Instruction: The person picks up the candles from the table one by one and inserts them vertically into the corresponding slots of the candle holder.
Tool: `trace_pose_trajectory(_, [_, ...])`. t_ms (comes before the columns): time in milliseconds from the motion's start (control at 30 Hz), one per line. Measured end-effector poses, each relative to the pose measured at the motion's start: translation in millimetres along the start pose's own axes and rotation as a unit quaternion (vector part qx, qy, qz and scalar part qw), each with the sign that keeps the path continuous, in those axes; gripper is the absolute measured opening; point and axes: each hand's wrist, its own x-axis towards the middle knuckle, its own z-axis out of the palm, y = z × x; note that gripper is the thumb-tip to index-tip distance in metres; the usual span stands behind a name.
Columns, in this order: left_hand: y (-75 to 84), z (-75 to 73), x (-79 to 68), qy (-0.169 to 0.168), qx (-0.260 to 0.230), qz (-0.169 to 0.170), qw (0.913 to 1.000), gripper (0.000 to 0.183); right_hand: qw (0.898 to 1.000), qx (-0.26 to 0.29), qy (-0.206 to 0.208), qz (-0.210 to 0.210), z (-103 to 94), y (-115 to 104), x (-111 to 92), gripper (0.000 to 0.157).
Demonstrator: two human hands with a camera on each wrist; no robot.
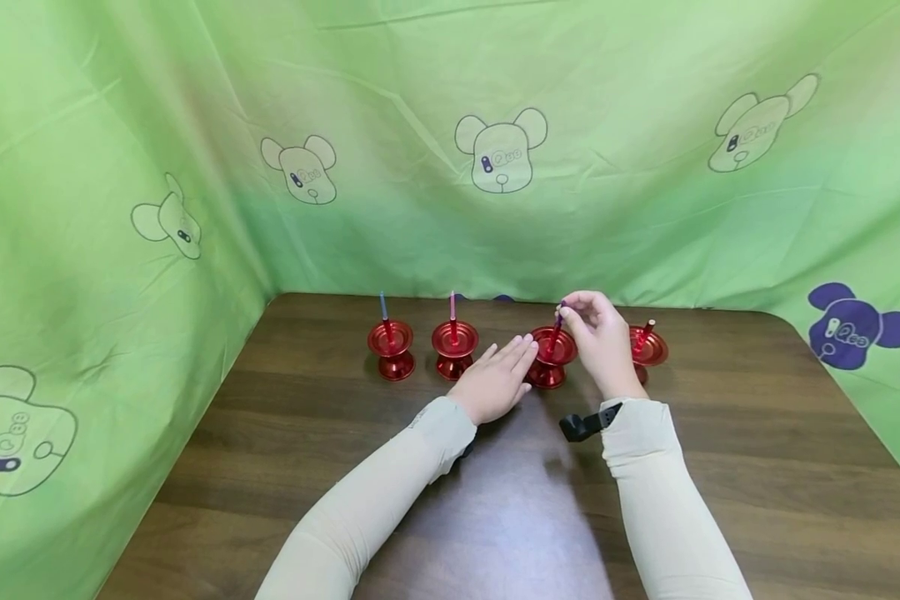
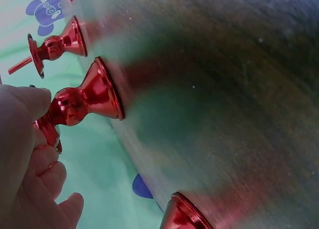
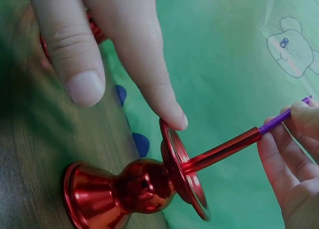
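My right hand (image 1: 600, 337) pinches a thin purple candle (image 3: 275, 122) between thumb and fingers. The candle's lower end meets the top of the tube on a shiny red candle holder (image 3: 144, 186), which stands upright on the table. At the left side of this holder's dish, my left hand (image 1: 495, 379) has its fingers extended, with a fingertip (image 3: 177, 119) resting on the rim. To the left, one red holder (image 1: 453, 340) bears a pink candle (image 1: 453, 307) and another holder (image 1: 391, 338) bears a blue candle (image 1: 383, 307). Partly behind the right hand is a holder (image 1: 651, 346) whose tube has no candle showing.
The holders stand in a row near the back edge of the brown wooden table (image 1: 330, 442). A green cloth (image 1: 405, 225) printed with bear heads hangs behind and at both sides. A black wrist camera (image 1: 581, 427) sticks out from the right cuff.
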Motion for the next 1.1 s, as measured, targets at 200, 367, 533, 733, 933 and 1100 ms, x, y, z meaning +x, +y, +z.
trace_pose_trajectory(200, [-0.7, 0.6, 0.0, -0.003, 0.001, 0.003, 1.0000, 0.063, 1.000, 0.024, 0.010, -0.006, -1.2, 1, -2, 0.023])
trace_pose_trajectory(367, [-1.0, 1.3, 0.6, -0.002, 0.007, 0.003, 1.0000, 0.063, 0.999, 0.034, 0.009, -0.016, -2.6, -2, -2, 0.025])
trace_pose_trajectory(533, [-1.9, 2.4, 0.8, 0.001, 0.008, 0.004, 1.0000, 0.063, 0.999, 0.036, 0.010, -0.016, -3.5, -4, -3, 0.025])
trace_pose_trajectory(733, [-2.4, 4.0, 1.1, 0.006, 0.007, 0.002, 1.0000, 0.063, 0.999, 0.046, 0.015, -0.019, -6.9, -6, -5, 0.026])
trace_pose_trajectory(933, [-1.7, 4.5, 1.6, 0.007, 0.009, 0.002, 0.9999, 0.063, 0.999, 0.024, 0.033, -0.025, -17.9, -8, -13, 0.023])
trace_pose_trajectory(1100, [-1.7, 3.1, -0.1, 0.003, 0.009, 0.002, 1.0000, 0.064, 0.998, -0.015, 0.054, -0.026, -30.5, -9, -23, 0.023])
